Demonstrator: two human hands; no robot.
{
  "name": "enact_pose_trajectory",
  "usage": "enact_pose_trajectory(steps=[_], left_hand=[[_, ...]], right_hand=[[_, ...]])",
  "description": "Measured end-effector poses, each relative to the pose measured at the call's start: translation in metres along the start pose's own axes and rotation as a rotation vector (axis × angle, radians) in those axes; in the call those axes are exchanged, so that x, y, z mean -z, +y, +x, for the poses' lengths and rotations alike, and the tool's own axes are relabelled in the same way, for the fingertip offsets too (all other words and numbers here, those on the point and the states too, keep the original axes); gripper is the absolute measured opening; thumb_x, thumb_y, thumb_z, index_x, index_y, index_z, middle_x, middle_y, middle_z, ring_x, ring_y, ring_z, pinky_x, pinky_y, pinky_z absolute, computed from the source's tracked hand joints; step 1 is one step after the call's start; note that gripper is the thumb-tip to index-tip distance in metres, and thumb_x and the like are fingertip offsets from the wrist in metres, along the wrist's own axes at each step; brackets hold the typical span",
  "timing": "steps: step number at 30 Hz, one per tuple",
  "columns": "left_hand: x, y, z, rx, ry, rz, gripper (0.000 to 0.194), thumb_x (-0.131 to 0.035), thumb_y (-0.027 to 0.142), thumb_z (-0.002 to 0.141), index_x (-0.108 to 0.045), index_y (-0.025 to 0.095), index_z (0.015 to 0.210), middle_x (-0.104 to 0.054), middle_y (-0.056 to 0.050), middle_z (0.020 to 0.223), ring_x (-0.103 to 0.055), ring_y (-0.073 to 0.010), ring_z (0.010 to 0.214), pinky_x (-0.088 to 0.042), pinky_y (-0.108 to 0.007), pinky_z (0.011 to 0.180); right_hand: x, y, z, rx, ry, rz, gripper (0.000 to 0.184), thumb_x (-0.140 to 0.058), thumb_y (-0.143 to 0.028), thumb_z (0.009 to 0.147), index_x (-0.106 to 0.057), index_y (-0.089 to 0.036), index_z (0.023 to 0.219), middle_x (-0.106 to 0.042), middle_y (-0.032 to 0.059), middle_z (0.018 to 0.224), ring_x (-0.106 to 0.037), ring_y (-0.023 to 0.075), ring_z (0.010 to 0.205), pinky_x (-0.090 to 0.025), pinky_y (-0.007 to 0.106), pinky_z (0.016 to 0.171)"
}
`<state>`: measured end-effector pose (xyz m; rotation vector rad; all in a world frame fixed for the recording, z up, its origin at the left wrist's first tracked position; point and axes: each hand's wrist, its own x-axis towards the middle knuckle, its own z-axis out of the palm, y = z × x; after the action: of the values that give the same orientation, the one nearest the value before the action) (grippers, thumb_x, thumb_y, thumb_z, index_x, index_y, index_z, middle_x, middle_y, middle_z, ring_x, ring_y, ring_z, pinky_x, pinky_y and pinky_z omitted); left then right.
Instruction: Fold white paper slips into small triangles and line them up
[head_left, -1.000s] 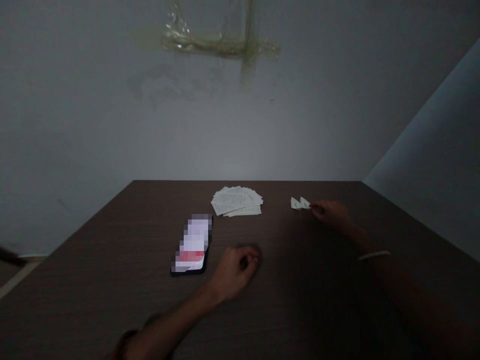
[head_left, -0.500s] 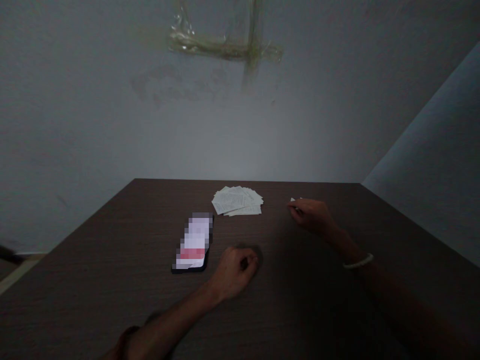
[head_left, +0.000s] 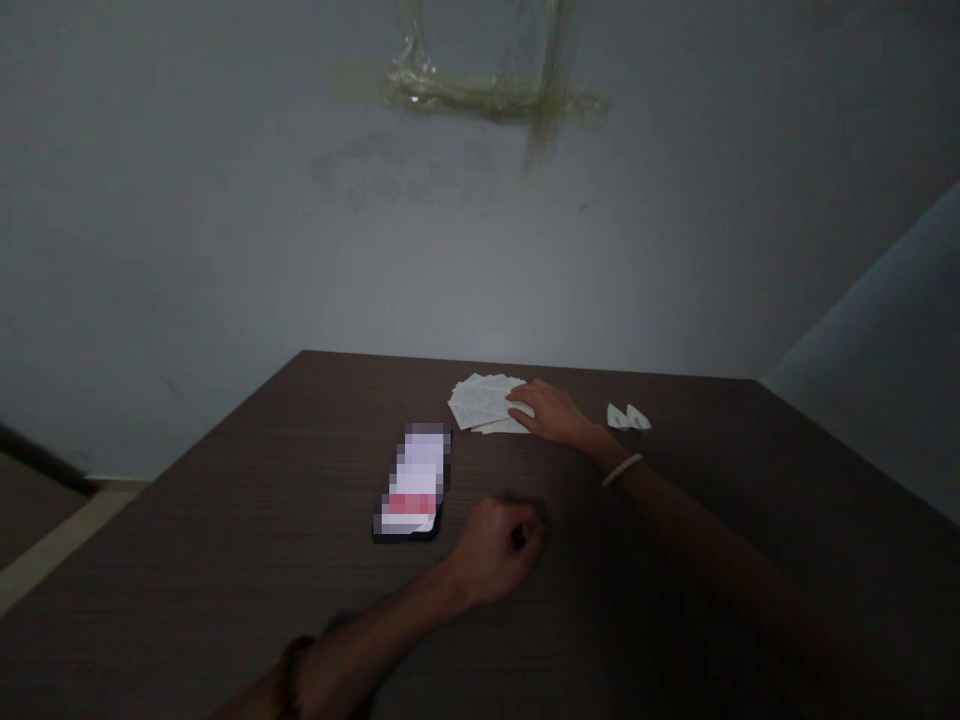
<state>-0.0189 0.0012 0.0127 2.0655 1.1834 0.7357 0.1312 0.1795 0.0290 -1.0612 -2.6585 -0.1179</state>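
Observation:
My right hand (head_left: 553, 412) reaches over the right end of a fanned pile of printed white paper sheets (head_left: 484, 400). Its thumb and fingers are apart, with the tips on or just above the top sheet. To the right of that hand lies a small folded white paper (head_left: 628, 417) with two raised points. My left hand (head_left: 499, 550) rests on the table, fingers curled into a loose fist with a dark gap inside; no object shows in it. Just left of this hand lies a phone (head_left: 414, 480) with a lit, blurred-out screen.
The dark brown wood-grain table (head_left: 247, 480) meets a grey wall (head_left: 480, 270) at its far edge. Yellowed clear tape (head_left: 487, 100) sticks to the wall above. A slanted pale surface (head_left: 892, 290) rises at the right.
My right hand has let go of the small folded paper and moved left to the sheet pile, its fingers now spread. My left hand keeps its place. The view has shifted slightly.

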Motion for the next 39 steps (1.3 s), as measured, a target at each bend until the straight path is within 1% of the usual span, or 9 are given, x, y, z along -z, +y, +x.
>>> enact_pose_trajectory(steps=[7, 14, 19, 23, 26, 29, 32, 34, 39], left_hand=[[0.002, -0.003, 0.001, -0.012, 0.011, -0.004, 0.025, -0.047, 0.019, 0.083, -0.054, 0.016, 0.059, -0.052, 0.000, 0.056, -0.047, -0.0116, 0.051, -0.033, -0.023, 0.054], [0.000, -0.003, 0.000, -0.019, 0.010, 0.028, 0.022, -0.047, 0.017, 0.083, -0.055, 0.016, 0.062, -0.055, 0.000, 0.058, -0.050, -0.0120, 0.053, -0.033, -0.023, 0.055], [-0.002, -0.002, -0.002, -0.097, 0.000, 0.127, 0.020, -0.048, 0.015, 0.083, -0.054, 0.016, 0.064, -0.055, 0.000, 0.059, -0.050, -0.0118, 0.054, -0.034, -0.023, 0.056], [-0.004, -0.001, -0.005, -0.219, -0.023, 0.288, 0.017, -0.048, 0.017, 0.084, -0.055, 0.016, 0.069, -0.059, -0.002, 0.065, -0.053, -0.0139, 0.058, -0.034, -0.025, 0.057], [-0.007, 0.001, -0.009, -0.328, -0.022, 0.427, 0.013, -0.048, 0.018, 0.085, -0.059, 0.016, 0.078, -0.063, -0.005, 0.072, -0.057, -0.0178, 0.066, -0.038, -0.027, 0.059], [-0.007, 0.002, -0.011, -0.433, -0.004, 0.558, 0.012, -0.049, 0.018, 0.084, -0.061, 0.015, 0.087, -0.065, -0.008, 0.082, -0.058, -0.0229, 0.080, -0.042, -0.029, 0.062], [-0.005, -0.001, -0.009, -0.518, 0.075, 0.666, 0.025, -0.048, 0.017, 0.087, -0.059, 0.013, 0.109, -0.063, -0.013, 0.113, -0.056, -0.0269, 0.100, -0.047, -0.037, 0.081], [-0.004, -0.006, -0.005, -0.501, 0.171, 0.736, 0.034, -0.047, 0.014, 0.088, -0.054, 0.012, 0.121, -0.056, -0.016, 0.128, -0.052, -0.0291, 0.112, -0.044, -0.043, 0.092], [-0.005, -0.014, 0.003, -0.428, 0.169, 0.806, 0.032, -0.049, 0.013, 0.089, -0.056, 0.013, 0.121, -0.055, -0.015, 0.132, -0.053, -0.0308, 0.115, -0.043, -0.046, 0.094]], right_hand=[[-0.009, -0.003, 0.015, 0.026, -0.099, -0.017, 0.034, -0.056, -0.036, 0.091, -0.065, -0.016, 0.117, -0.068, 0.0116, 0.115, -0.061, 0.0261, 0.108, -0.044, 0.037, 0.094], [-0.010, -0.003, 0.014, 0.046, -0.109, -0.055, 0.024, -0.049, -0.031, 0.096, -0.071, -0.021, 0.101, -0.072, 0.0071, 0.102, -0.064, 0.0212, 0.098, -0.045, 0.029, 0.083], [-0.007, -0.003, 0.010, 0.039, -0.056, -0.105, 0.027, -0.046, -0.028, 0.096, -0.070, -0.019, 0.087, -0.072, 0.0078, 0.091, -0.063, 0.0204, 0.088, -0.043, 0.027, 0.075], [0.002, -0.006, -0.001, 0.016, 0.037, -0.135, 0.028, -0.043, -0.025, 0.097, -0.069, -0.017, 0.089, -0.071, 0.0097, 0.091, -0.060, 0.0212, 0.087, -0.041, 0.029, 0.075], [0.013, -0.011, -0.022, 0.014, 0.097, -0.146, 0.026, -0.043, -0.023, 0.096, -0.068, -0.016, 0.091, -0.070, 0.0096, 0.092, -0.058, 0.0208, 0.087, -0.039, 0.030, 0.076], [0.024, -0.019, -0.057, 0.030, 0.120, -0.157, 0.021, -0.047, -0.021, 0.093, -0.067, -0.017, 0.088, -0.069, 0.0077, 0.086, -0.056, 0.0193, 0.082, -0.038, 0.030, 0.073], [0.030, -0.030, -0.098, 0.113, 0.174, -0.146, 0.015, -0.051, -0.018, 0.091, -0.066, -0.017, 0.090, -0.068, 0.0064, 0.086, -0.055, 0.0179, 0.078, -0.038, 0.029, 0.070], [0.032, -0.038, -0.124, 0.136, 0.214, -0.126, 0.015, -0.051, -0.018, 0.091, -0.066, -0.018, 0.091, -0.069, 0.0052, 0.085, -0.056, 0.0171, 0.076, -0.039, 0.028, 0.070], [0.031, -0.053, -0.168, 0.099, 0.175, -0.064, 0.017, -0.048, -0.019, 0.093, -0.065, -0.019, 0.091, -0.070, 0.0044, 0.086, -0.057, 0.0162, 0.076, -0.042, 0.028, 0.069]])
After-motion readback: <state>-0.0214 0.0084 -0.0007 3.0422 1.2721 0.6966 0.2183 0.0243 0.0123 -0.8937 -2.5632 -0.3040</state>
